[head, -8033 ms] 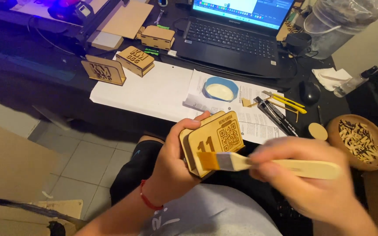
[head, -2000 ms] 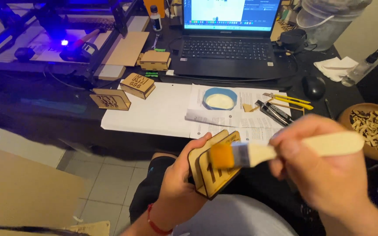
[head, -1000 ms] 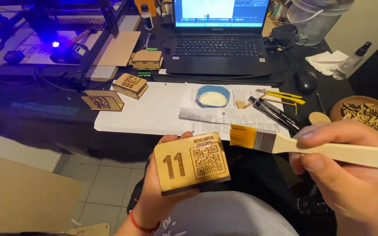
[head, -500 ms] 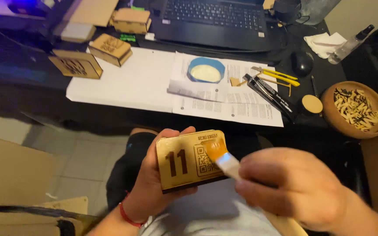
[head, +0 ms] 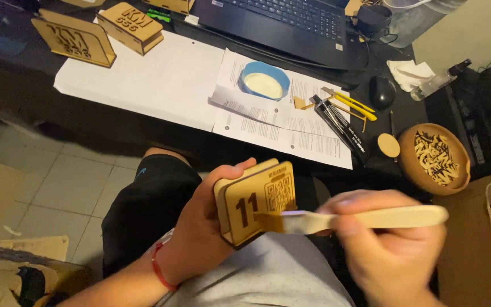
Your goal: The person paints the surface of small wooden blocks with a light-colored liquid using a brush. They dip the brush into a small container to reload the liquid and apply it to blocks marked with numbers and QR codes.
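My left hand (head: 203, 227) grips a small wooden table sign (head: 257, 200) with an engraved number and a square code on its face, held over my lap. My right hand (head: 390, 250) holds a flat paintbrush (head: 348, 219) by its pale wooden handle. The bristles lie against the lower front of the sign. The right hand is blurred.
On the dark desk lie white sheets of paper (head: 160, 79), a blue-rimmed dish of white paste (head: 263, 84), black and yellow pens (head: 345, 116), a wooden bowl of small wood pieces (head: 434, 159), a laptop (head: 291, 25), a mouse (head: 381, 91) and two more wooden signs (head: 95, 34).
The view has dropped lower and closer to my lap. The brush moved from the sign's right side down to its lower front, and the sign is turned slightly edge-on.
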